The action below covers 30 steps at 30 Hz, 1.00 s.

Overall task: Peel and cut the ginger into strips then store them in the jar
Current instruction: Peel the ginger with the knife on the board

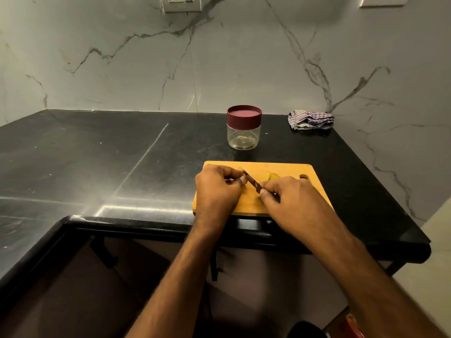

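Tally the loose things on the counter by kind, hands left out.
Jar with maroon lid: 1
Cutting board: 1
Knife: 1
Ginger pieces in plain view: 1
Cloth: 1
Total: 5

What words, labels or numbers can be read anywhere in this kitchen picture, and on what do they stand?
None can be read.
The jar and its maroon lid: no label visible.
The cutting board, the knife and the cloth: no print visible.
The wall sockets: no markings legible.

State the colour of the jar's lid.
Dark maroon lid on the clear jar, seen in the head view.
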### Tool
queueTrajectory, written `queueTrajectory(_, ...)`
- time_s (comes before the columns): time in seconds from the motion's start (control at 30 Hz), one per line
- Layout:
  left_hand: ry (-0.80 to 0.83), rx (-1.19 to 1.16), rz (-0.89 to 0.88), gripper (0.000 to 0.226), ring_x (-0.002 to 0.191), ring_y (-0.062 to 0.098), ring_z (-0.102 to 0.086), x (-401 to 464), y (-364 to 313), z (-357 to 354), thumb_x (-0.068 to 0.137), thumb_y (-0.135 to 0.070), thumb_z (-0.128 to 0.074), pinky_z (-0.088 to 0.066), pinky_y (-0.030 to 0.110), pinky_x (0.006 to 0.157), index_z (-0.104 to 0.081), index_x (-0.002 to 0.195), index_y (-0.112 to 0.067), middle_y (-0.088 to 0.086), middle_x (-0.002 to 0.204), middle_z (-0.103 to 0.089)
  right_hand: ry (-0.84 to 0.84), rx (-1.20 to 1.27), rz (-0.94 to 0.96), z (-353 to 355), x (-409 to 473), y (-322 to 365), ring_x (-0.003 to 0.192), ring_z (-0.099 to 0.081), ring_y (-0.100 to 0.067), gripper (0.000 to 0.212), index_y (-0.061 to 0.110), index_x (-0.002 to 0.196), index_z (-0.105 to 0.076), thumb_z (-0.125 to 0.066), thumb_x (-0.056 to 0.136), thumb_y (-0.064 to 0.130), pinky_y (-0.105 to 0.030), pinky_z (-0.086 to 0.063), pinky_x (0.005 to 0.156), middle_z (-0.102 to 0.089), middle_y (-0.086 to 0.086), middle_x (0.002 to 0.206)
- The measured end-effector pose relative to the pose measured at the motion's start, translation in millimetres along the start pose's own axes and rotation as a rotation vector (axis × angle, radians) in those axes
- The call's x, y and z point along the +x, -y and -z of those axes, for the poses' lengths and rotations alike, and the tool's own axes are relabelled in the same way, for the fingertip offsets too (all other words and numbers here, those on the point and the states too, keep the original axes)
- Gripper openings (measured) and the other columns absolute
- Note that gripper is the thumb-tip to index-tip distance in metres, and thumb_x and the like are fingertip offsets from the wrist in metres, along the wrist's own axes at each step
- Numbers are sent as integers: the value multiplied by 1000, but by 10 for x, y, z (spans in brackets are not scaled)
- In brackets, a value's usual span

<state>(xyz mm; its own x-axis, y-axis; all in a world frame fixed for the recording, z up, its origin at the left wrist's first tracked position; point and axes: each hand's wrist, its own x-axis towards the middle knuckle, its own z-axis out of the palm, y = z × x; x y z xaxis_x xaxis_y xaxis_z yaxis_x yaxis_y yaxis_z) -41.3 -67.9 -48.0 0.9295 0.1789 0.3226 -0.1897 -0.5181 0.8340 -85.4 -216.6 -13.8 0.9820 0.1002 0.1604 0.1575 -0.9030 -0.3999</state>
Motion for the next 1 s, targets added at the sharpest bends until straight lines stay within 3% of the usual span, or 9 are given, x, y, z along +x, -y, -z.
queueTrajectory(0.17, 9, -7, -4, 7, 76, -21, -58, 10, 1, 13, 85, -17, -77, -36, -7, 65, -82, 91, -20, -16, 83, -72, -5, 41, 0, -26, 78, 20, 74, -53, -5, 26, 32, 117, -67, -49, 98, 35, -16, -42, 57, -67, 8, 98)
queueTrajectory(0.33, 4, 3, -3, 8, 77, -14, -60, 4, -11, 15, 86, -18, -77, -37, -6, 66, -81, 91, -21, -12, 89, -76, 15, 63, -6, -21, 107, 45, 74, -57, -7, 24, 31, 114, -68, -50, 97, 34, -21, -50, 62, -68, 7, 97)
queueTrajectory(0.5, 12, 23, -11, 8, 78, -15, -56, 1, 3, 1, 87, -19, -76, -36, -7, 65, -81, 93, -21, -16, 90, -73, 67, 54, -32, 43, 22, -20, 73, -55, -7, 27, 34, 120, -65, -50, 97, 35, -18, -40, 53, -62, 12, 91)
queueTrajectory(0.67, 10, 2, -1, 9, 76, -23, -56, 11, 4, 18, 86, -15, -75, -34, -8, 66, -82, 89, -21, -16, 83, -72, 37, 67, -20, 3, 128, 57, 79, -59, -8, 25, 32, 113, -69, -51, 96, 35, -29, -56, 71, -68, 6, 101)
queueTrajectory(0.87, -2, 3, -4, 9, 81, -13, -61, 0, 9, 14, 86, -17, -75, -36, -6, 68, -82, 89, -22, -14, 87, -75, 60, 3, -23, 8, 45, 18, 70, -56, -7, 28, 36, 121, -64, -49, 97, 37, -19, -42, 54, -63, 10, 96)
queueTrajectory(1.0, 3, 10, -5, 9, 79, -14, -60, -1, 8, 1, 86, -16, -75, -36, -6, 69, -82, 88, -22, -16, 83, -73, 39, -5, -23, 8, 41, 12, 74, -55, -6, 28, 35, 122, -64, -49, 98, 37, -20, -46, 60, -66, 8, 106)
